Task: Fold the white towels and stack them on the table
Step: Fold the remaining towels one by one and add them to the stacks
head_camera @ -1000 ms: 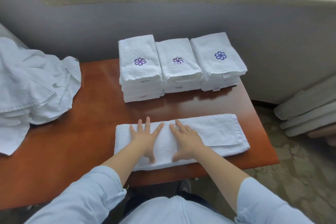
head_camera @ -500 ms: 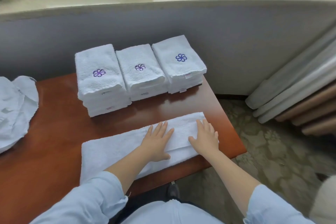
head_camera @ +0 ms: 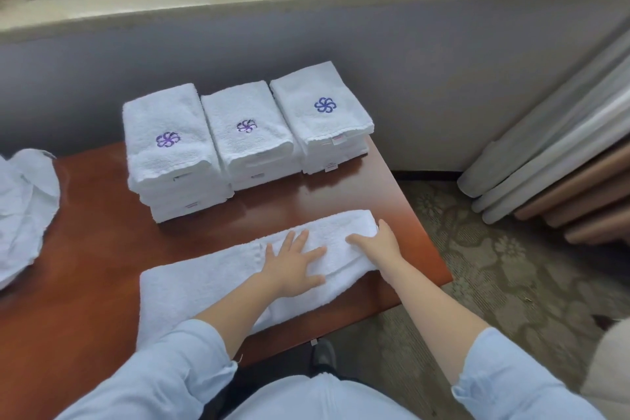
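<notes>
Your long white terry towel (head_camera: 204,286), folded into a narrow strip, lies along the near edge of the reddish-brown wooden table (head_camera: 85,249), its right end close to the table's right corner. Your left hand (head_camera: 293,262) rests flat on the strip right of its middle, palm down and fingers spread. Your right hand (head_camera: 381,245) holds the strip's right end, thumb laid across the top and fingers curled round the end edge; the fingertips are hidden by the cloth.

Behind the strip, three stacks of folded white towels (head_camera: 249,133) stand side by side and touching at the table's far edge, each top towel bearing a purple or blue embroidered pinwheel. A heap of unfolded white towels (head_camera: 24,208) lies at the table's left side. Grey and tan rolls (head_camera: 545,187) lean against the grey wall on the right, above a patterned carpet (head_camera: 494,266).
</notes>
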`<action>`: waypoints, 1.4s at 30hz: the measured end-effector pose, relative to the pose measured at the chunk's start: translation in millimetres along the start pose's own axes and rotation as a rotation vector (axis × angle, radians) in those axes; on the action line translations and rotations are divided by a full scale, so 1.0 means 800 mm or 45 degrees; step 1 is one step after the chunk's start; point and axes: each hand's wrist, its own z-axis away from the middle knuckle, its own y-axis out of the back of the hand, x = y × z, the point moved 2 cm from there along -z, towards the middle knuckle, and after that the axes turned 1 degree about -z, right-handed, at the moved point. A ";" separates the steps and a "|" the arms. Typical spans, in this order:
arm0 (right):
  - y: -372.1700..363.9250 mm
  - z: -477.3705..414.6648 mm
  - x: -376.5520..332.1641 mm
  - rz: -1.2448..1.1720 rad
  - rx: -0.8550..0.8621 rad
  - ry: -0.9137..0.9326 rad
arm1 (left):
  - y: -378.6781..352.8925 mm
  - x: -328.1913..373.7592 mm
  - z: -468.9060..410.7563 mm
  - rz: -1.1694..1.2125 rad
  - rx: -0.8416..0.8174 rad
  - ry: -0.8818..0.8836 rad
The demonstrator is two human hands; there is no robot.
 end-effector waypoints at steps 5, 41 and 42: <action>-0.008 0.021 -0.032 -0.262 -0.172 0.133 | 0.045 0.014 0.004 0.977 0.305 -0.047; -0.315 0.174 -0.061 1.005 -0.067 0.914 | -0.014 -0.308 0.230 1.505 0.251 0.589; -0.321 0.173 -0.052 1.116 -0.121 0.882 | -0.019 -0.312 0.229 1.467 0.249 0.580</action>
